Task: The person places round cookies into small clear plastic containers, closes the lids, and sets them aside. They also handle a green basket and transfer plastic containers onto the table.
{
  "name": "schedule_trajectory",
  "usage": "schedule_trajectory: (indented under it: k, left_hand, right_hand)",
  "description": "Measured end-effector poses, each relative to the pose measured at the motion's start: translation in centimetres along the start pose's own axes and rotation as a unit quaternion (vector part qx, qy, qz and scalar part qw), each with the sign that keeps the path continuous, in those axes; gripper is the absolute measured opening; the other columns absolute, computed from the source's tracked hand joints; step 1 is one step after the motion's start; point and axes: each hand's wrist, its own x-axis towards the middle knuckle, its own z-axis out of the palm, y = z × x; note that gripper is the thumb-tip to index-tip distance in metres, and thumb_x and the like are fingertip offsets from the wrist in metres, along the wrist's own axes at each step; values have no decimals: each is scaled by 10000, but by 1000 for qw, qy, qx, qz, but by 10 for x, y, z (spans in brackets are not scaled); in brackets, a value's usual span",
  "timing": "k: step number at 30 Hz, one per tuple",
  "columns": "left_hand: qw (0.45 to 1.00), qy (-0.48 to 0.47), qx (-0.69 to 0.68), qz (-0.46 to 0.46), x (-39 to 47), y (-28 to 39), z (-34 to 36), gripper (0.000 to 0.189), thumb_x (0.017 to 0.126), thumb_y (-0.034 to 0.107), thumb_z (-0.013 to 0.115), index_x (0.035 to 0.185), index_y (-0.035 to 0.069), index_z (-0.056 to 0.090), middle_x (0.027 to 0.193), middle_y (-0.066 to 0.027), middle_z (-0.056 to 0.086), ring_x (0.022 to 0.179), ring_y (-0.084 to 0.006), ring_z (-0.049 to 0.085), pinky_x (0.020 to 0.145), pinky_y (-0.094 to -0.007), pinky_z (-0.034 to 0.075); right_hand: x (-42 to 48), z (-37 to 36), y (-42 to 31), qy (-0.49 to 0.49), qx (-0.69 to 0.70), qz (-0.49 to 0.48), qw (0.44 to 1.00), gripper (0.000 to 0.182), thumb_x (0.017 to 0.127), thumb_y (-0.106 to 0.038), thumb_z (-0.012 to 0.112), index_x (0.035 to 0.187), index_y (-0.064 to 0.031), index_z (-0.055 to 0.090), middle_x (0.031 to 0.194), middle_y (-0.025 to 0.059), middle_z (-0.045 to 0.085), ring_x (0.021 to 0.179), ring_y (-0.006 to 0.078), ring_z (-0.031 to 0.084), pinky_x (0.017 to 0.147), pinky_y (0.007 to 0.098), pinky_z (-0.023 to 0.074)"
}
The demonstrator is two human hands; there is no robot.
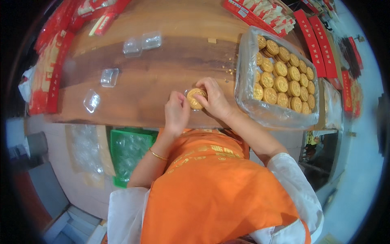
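Near the front edge of the wooden table (143,100), my right hand (215,99) grips a round golden pastry (194,98) with an embossed top. Its thumb lies across the pastry's face and the fingers curl around the far right side. A clear plastic tray shows in part around the pastry; how deep the pastry sits in it cannot be told. My left hand (177,113) is close against the pastry's left side, thumb and fingers drawn together. Whether it pinches the tray's rim is hidden by the fingers.
To the right stands a plastic-lined box (274,119) of stacked pastries (280,68), with crumbs (230,70) beside it. Several clear trays (109,77) lie at left. Red packaging boxes (58,73) line the table's sides. Below the table, a green crate (114,152) holds clear plastic pieces.
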Motion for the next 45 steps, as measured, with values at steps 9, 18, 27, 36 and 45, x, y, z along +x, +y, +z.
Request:
schedule_trajectory:
  k: [9,18,27,36,45]
  left_hand:
    - [925,-58,157,342,11,14,-4,650,776,173,730,1376,92,493,1370,-216,444,1279,-402,403,1034,-501,338]
    - [911,-124,159,359,31,2,3,613,780,185,757,1343,114,527,1291,-210,467,1182,-403,451,1007,-476,370]
    - [919,-112,121,359,28,0,4,548,761,83,755,1269,78,548,1250,-218,463,1161,-391,460,993,-463,384]
    - [924,-98,95,356,25,-1,4,507,736,73,753,1202,62,555,1178,-192,478,1118,-372,473,970,-449,396]
    - [847,-37,354,394,14,4,3,625,746,276,752,1290,53,538,1350,-228,446,1191,-361,469,949,-495,382]
  right_hand:
    - [-31,-32,4,-91,90,266,955,173,924,-90,604,1060,16,616,835,42,659,745,151,642,705,283,525]
    - [-25,-24,7,-145,268,416,857,117,937,-115,596,998,-16,585,792,22,634,613,71,598,487,229,456]
    - [-7,-23,9,-155,270,390,867,64,808,-69,645,837,-27,606,675,25,611,564,101,570,475,250,433]
    - [-5,-21,7,-145,223,384,884,71,759,-100,650,760,-45,604,640,39,597,555,139,539,492,296,408]
    - [5,-24,-9,-175,24,308,935,178,762,-223,646,758,-48,611,681,169,625,646,298,603,606,422,463]
